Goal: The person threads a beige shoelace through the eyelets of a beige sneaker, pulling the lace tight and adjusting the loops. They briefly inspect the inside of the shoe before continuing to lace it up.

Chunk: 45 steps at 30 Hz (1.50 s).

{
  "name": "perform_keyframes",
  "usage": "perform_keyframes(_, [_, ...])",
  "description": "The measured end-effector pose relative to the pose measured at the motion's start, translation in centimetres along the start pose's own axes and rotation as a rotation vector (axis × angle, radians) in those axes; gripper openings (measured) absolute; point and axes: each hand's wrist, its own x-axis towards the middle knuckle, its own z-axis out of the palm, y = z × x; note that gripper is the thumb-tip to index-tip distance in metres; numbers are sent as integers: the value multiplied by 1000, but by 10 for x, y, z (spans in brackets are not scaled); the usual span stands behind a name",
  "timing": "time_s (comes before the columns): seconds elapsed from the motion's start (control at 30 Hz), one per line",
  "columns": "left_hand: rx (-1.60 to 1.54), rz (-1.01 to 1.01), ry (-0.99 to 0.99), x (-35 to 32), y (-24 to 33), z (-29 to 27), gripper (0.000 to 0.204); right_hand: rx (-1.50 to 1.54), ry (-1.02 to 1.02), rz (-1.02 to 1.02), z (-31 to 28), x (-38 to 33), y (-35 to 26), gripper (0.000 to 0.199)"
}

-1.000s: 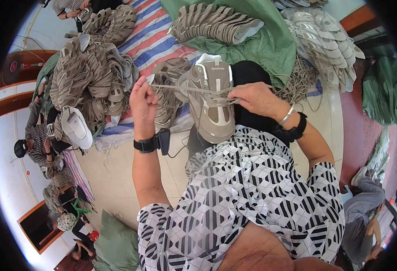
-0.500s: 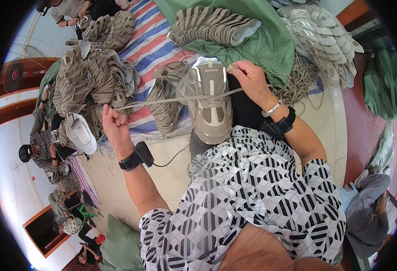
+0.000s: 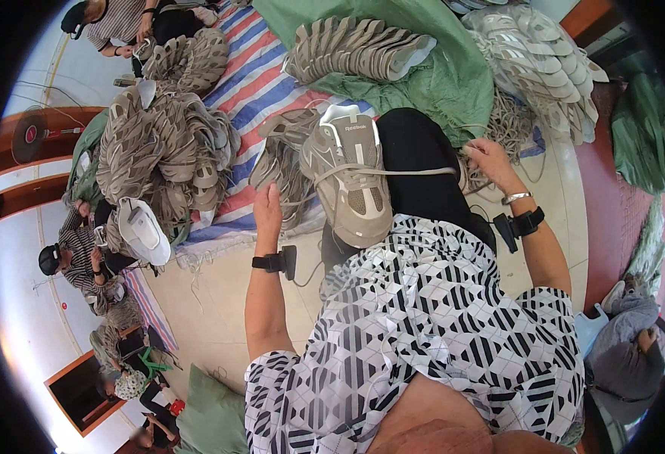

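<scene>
A beige shoe upper [image 3: 359, 216] sits at the centre of the frame against the dark-trousered leg [image 3: 419, 147], its underside hidden. A flat lace [image 3: 415, 172] crosses it. The left hand [image 3: 268, 210] is turned edge-on, so I cannot tell whether it grips anything. The right hand [image 3: 493, 165] has bent fingers near the lace's right stretch; their grip is unclear too. At upper left, a co-worker [image 3: 116, 26] is cut off.

My left hand [image 3: 268, 212] points forward, wrist [image 3: 267, 246] straight; my right hand [image 3: 493, 164] (well apart from it) angles inward, fingers [image 3: 482, 150] curled.
</scene>
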Motion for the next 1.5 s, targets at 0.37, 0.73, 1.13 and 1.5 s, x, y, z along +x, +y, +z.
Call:
perform_keyframes(0.37, [-575, -56, -161, -7, 158, 18, 18, -360, -35, -755, 98, -14, -106, 14])
perform_keyframes(0.73, [-330, 268, -42, -12, 137, 9, 15, -519, -59, -673, 113, -13, -99, 18])
perform_keyframes(1.13, [-376, 37, -340, -7, 151, 11, 21, -733, -250, -794, 103, -2, -113, 5])
perform_keyframes(1.5, [-468, -106, -433, 6, 144, 15, 21, -626, -119, -885, 98, -2, -123, 9])
